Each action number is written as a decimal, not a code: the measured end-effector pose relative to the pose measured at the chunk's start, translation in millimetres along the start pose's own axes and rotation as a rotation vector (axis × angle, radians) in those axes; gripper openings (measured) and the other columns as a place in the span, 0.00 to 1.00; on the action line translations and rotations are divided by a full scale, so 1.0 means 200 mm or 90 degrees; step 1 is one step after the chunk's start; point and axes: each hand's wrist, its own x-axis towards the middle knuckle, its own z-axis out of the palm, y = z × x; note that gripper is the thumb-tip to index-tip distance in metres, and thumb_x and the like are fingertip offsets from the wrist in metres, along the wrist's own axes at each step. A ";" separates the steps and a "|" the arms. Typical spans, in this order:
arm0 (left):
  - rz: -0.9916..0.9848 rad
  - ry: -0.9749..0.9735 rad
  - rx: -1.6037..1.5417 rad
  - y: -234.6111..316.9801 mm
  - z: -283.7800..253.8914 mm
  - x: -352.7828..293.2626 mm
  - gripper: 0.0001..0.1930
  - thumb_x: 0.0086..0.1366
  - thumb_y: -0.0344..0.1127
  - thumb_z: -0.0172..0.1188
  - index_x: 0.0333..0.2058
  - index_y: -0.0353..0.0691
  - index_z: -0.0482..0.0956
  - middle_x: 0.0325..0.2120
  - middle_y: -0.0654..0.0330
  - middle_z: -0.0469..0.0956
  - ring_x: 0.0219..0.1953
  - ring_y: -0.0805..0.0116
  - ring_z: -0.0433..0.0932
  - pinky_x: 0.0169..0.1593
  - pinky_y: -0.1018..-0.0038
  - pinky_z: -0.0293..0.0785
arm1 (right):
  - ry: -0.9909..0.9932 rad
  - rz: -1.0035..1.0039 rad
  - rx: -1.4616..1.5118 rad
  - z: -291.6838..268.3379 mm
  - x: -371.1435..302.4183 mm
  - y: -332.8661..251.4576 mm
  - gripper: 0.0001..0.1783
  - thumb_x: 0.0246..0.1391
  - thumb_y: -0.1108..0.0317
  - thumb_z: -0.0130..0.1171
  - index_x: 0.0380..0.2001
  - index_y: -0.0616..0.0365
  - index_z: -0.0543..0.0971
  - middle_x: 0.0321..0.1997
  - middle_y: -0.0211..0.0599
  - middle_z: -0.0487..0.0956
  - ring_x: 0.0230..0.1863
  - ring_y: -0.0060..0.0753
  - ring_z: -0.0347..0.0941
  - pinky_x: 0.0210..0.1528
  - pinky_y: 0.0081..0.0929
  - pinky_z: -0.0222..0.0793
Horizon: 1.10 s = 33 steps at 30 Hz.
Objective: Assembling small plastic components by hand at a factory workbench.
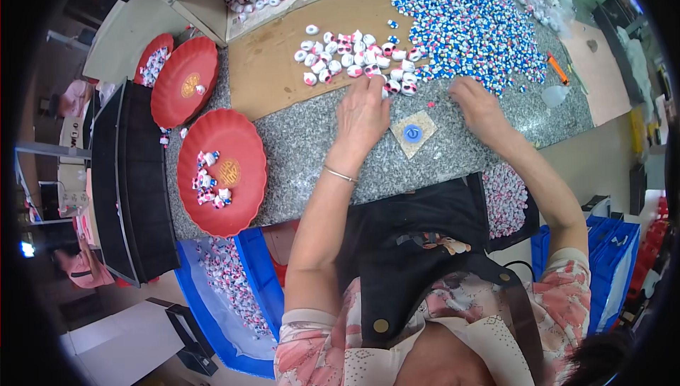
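My left hand (363, 113) is at the near edge of a group of small white and pink toy heads (350, 49), its fingers drawn together at the tips. Whatever those fingertips grip is hidden. Beside the near edge of a wide heap of little blue and white toy pieces (467, 21) is my right hand (482, 108), its fingers curled in a pinch; what lies in them is too small to tell. Between the hands, on the granite tabletop (312, 149), a round blue piece (412, 133) rests on a pale square pad (414, 146).
At left, a red scalloped plate (244, 152) holds several assembled figures; a second red plate (166, 95) stands behind it. Cardboard (276, 60) lies under the white heads. An orange-handled tool (558, 69) is at the right. Blue crates (258, 258) stand below the table.
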 end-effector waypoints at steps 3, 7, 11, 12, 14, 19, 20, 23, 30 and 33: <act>-0.078 -0.048 -0.142 -0.01 -0.04 -0.03 0.15 0.52 0.26 0.65 0.41 0.38 0.77 0.33 0.53 0.73 0.33 0.62 0.78 0.35 0.69 0.75 | -0.057 0.089 0.127 -0.15 -0.03 -0.03 0.08 0.52 0.79 0.55 0.37 0.60 0.77 0.40 0.42 0.76 0.41 0.44 0.75 0.40 0.34 0.71; -0.281 -0.120 -0.687 -0.01 -0.12 -0.16 0.19 0.57 0.20 0.61 0.48 0.33 0.75 0.43 0.58 0.71 0.38 0.69 0.79 0.42 0.76 0.78 | -0.193 0.127 0.181 -0.23 -0.11 -0.13 0.10 0.52 0.79 0.58 0.39 0.59 0.80 0.36 0.41 0.77 0.38 0.40 0.76 0.40 0.32 0.70; -0.401 -0.124 -0.988 0.03 -0.21 -0.36 0.18 0.61 0.21 0.58 0.51 0.32 0.73 0.48 0.58 0.74 0.43 0.66 0.80 0.49 0.74 0.78 | -0.201 0.087 0.086 -0.20 -0.12 -0.18 0.10 0.50 0.77 0.60 0.38 0.60 0.80 0.32 0.44 0.77 0.32 0.47 0.76 0.34 0.36 0.71; -0.426 -0.116 -1.027 0.04 -0.23 -0.40 0.18 0.61 0.21 0.59 0.51 0.33 0.73 0.47 0.57 0.75 0.43 0.67 0.80 0.49 0.74 0.78 | -0.206 0.087 0.088 -0.18 -0.13 -0.18 0.10 0.50 0.77 0.60 0.38 0.60 0.80 0.32 0.44 0.77 0.32 0.47 0.76 0.34 0.36 0.71; -0.378 -0.086 -1.040 0.05 -0.22 -0.46 0.17 0.62 0.22 0.58 0.51 0.33 0.73 0.45 0.56 0.77 0.42 0.67 0.80 0.49 0.74 0.78 | -0.180 0.035 0.036 -0.15 -0.13 -0.17 0.08 0.49 0.76 0.60 0.35 0.61 0.79 0.30 0.46 0.76 0.29 0.52 0.75 0.31 0.41 0.70; -0.300 -0.018 -1.029 0.04 -0.23 -0.52 0.16 0.61 0.20 0.58 0.49 0.33 0.74 0.46 0.57 0.75 0.46 0.68 0.78 0.51 0.73 0.77 | -0.258 0.047 -0.019 -0.18 -0.07 -0.18 0.06 0.49 0.75 0.60 0.33 0.61 0.79 0.31 0.44 0.77 0.31 0.51 0.75 0.32 0.41 0.71; -0.299 -0.017 -1.032 0.03 -0.24 -0.52 0.16 0.61 0.20 0.58 0.49 0.33 0.74 0.46 0.57 0.75 0.46 0.68 0.78 0.51 0.73 0.77 | -0.263 0.054 -0.016 -0.18 -0.07 -0.17 0.07 0.49 0.75 0.60 0.34 0.62 0.79 0.32 0.45 0.78 0.32 0.51 0.76 0.32 0.40 0.71; -0.308 -0.044 -0.974 0.02 -0.26 -0.53 0.15 0.60 0.19 0.58 0.47 0.33 0.75 0.47 0.58 0.74 0.47 0.68 0.77 0.53 0.73 0.76 | -0.239 0.043 0.033 -0.18 -0.06 -0.18 0.07 0.50 0.75 0.60 0.35 0.62 0.79 0.33 0.45 0.78 0.33 0.51 0.76 0.34 0.39 0.72; -0.349 -0.046 -0.981 0.05 -0.29 -0.55 0.16 0.61 0.18 0.57 0.49 0.33 0.73 0.47 0.57 0.74 0.46 0.70 0.77 0.52 0.76 0.76 | -0.176 -0.030 0.103 -0.17 0.08 -0.32 0.07 0.51 0.75 0.58 0.35 0.64 0.78 0.31 0.45 0.77 0.31 0.50 0.75 0.33 0.39 0.71; -0.372 -0.057 -0.939 0.04 -0.29 -0.56 0.16 0.62 0.19 0.57 0.50 0.34 0.72 0.47 0.56 0.74 0.45 0.71 0.77 0.51 0.74 0.76 | -0.214 -0.014 0.054 -0.19 0.05 -0.27 0.07 0.51 0.75 0.58 0.35 0.64 0.78 0.29 0.45 0.76 0.30 0.50 0.75 0.31 0.40 0.70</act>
